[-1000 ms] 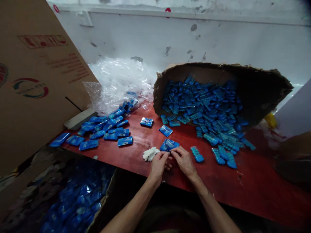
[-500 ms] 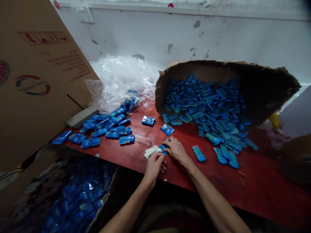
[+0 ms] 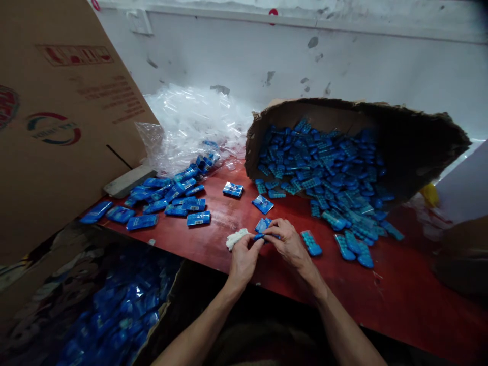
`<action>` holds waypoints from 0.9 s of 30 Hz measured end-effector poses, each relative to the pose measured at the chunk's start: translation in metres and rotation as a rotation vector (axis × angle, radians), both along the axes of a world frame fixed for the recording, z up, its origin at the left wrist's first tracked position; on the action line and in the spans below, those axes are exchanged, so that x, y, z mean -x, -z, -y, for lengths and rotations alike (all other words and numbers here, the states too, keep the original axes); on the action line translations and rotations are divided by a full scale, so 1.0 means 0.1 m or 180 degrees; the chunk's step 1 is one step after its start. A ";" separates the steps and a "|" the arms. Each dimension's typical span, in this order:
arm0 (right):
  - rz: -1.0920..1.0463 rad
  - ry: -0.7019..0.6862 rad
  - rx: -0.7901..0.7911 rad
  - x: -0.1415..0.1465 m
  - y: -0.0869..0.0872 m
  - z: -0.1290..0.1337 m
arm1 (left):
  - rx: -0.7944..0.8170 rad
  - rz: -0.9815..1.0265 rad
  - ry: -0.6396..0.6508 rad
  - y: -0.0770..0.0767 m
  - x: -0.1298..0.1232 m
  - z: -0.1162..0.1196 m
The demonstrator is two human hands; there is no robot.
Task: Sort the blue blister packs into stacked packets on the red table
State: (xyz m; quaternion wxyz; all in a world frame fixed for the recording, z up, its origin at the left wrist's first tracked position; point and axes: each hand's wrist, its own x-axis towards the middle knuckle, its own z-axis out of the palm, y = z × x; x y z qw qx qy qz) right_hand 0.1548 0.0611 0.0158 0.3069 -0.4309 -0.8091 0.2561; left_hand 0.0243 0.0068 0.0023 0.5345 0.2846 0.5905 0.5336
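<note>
With the left hand (image 3: 245,254) and right hand (image 3: 285,240) both gripping the small, slim blue packet (image 3: 259,237), apply light, even pressure over the flat red bench (image 3: 412,290).

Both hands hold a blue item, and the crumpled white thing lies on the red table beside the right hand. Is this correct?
Not the right hand: the head view shows the crumpled white thing beside the left hand. The blue item is indeed in both hands.
</note>
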 end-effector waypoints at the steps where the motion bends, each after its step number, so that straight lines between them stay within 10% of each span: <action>1: -0.0185 0.0013 0.0045 -0.02 -0.03 0.03 | 0.0010 0.0090 0.0113 -0.02 0.00 -0.01; 6: -0.1951 0.1240 0.1032 0.02 0.08 0.23 | 0.0378 0.1555 -0.0086 -0.02 -0.07 0.01; 9: -0.2564 0.1178 0.1936 0.13 0.22 0.38 | 0.0466 0.1820 -0.0167 0.05 -0.17 0.07; 14: -0.2451 0.1219 0.1890 0.13 0.25 0.37 | 0.0371 0.1057 0.0168 0.11 -0.23 0.14; 19: -0.1549 0.0291 0.2137 -0.14 0.09 0.18 | 0.0147 0.0265 0.0646 0.07 -0.08 0.07; 27: -0.2221 0.0909 0.2186 0.08 0.15 0.43 | 0.0212 0.0582 -0.0087 0.14 -0.20 0.11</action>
